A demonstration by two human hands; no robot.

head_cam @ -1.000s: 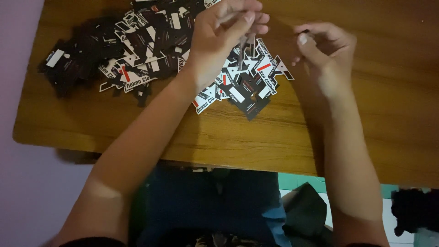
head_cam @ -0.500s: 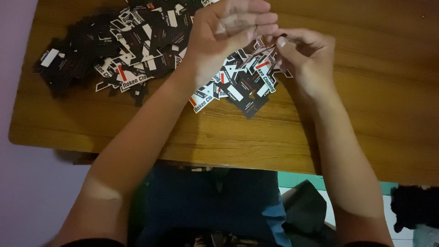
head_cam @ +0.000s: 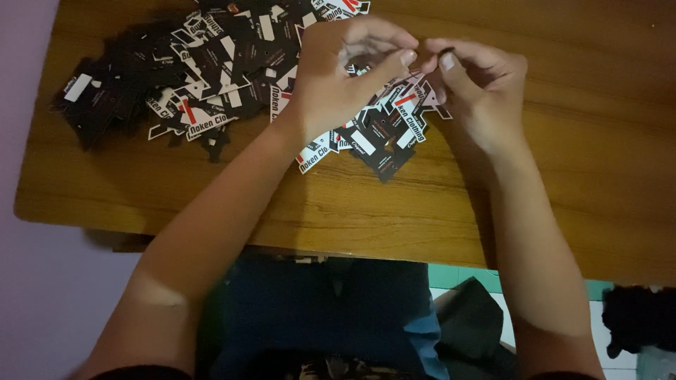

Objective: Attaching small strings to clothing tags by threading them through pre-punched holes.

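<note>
Since a second ago, both hands are closing in on each other above the counter, the right hand having drifted leftward until its fingertips are meeting those of the left. At the far left, a loose heap of black tags with white and red patches is spreading across the wooden counter, well apart from the edge nearest the person. Moving right, the left hand is hovering over a smaller fanned cluster of tags, fingers curled narrow, thumb and forefinger pinching toward something too small to make out. Just beside it, the right hand is curling tight as well, its fingertips nipping a small dark piece between the two hands; whether that is a string or a pin cannot be told. Below the counter's edge, dark blue cloth is showing on the person's lap
</note>
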